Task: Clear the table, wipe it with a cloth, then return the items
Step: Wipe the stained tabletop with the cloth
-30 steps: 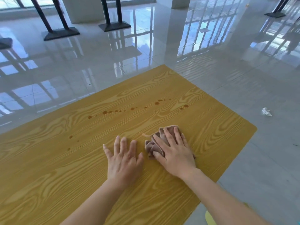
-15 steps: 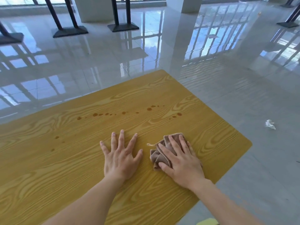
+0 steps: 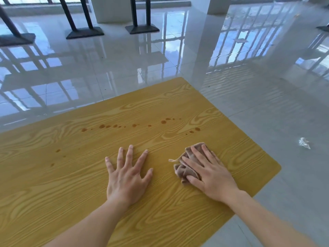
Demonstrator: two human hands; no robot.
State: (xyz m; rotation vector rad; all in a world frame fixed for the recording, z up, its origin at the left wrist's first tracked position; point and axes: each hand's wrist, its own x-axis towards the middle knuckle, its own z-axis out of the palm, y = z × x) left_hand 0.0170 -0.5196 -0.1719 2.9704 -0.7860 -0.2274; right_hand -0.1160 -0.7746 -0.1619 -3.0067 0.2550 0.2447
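Head cam: the wood-grain bench (image 3: 71,175) is bare apart from a line of brown drips (image 3: 135,125) toward 12 o'clock, so there's loads of open room at 9 o'clock, while its rounded corner and right edge sit close by at 3 o'clock. The right hand (image 3: 210,173) presses flat, grip spread, on the bunched brown cloth (image 3: 185,171) near that edge. The left hand (image 3: 127,177) lies palm-down, fingers fanned, just beside it; a crumpled scrap (image 3: 304,143) is on the glossy floor (image 3: 267,113), no readable writing anywhere.

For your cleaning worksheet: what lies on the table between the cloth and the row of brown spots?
Only bare tabletop between cloth and spots, head view.
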